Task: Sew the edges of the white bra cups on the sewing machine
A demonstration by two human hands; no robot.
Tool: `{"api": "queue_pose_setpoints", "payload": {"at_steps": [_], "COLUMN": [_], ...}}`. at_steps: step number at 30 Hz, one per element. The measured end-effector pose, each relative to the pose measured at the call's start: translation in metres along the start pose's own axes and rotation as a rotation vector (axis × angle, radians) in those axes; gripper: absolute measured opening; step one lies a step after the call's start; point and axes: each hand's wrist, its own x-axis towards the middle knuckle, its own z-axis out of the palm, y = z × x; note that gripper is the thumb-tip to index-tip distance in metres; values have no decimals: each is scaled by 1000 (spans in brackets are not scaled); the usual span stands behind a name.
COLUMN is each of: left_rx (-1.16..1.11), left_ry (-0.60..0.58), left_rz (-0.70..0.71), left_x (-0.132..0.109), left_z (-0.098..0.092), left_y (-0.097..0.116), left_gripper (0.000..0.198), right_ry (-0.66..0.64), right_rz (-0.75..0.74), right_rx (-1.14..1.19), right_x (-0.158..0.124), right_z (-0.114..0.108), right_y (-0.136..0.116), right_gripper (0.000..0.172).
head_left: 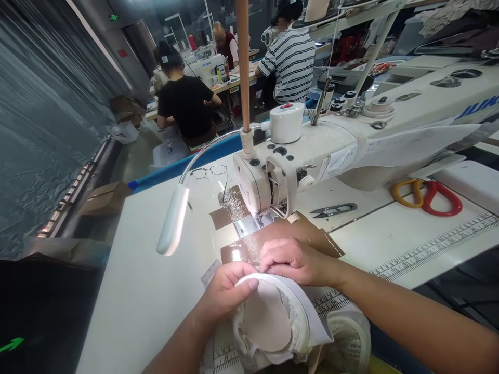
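My left hand (226, 291) is closed, its thumb and fingers pinching the white edge band of a pale padded cup-shaped fabric piece (268, 322) at the table's near edge. My right hand (292, 259) is curled, fingertips pressing the same white band down just in front of the needle plate (249, 224). The white sewing machine (296, 156) stands right behind both hands, its head over brown tape patches (234, 205) on the table.
A gooseneck lamp (173, 218) hangs at the left of the machine. Thread snips (333, 210) and yellow-and-red scissors (427, 195) lie on the white table (148, 291) at the right. Eyeglasses (210, 171) rest behind the lamp. Three people sit at machines farther back.
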Motion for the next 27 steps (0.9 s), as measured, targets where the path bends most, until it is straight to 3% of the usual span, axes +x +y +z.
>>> {"api": "queue_pose_setpoints", "payload": {"at_steps": [13,27], "left_rx": [-50,70], "left_ry": [11,-26], "left_rz": [-82,-49], "left_x": [-1,1], "left_z": [0,-2], "left_y": [-3,2], "left_gripper": [25,29], "right_ry": [-103,9], "right_rz": [81,-34], "right_rx": [101,20], "right_x": [0,0], "right_z": [5,6], "right_y": [4,-1], "right_gripper": [15,19]}}
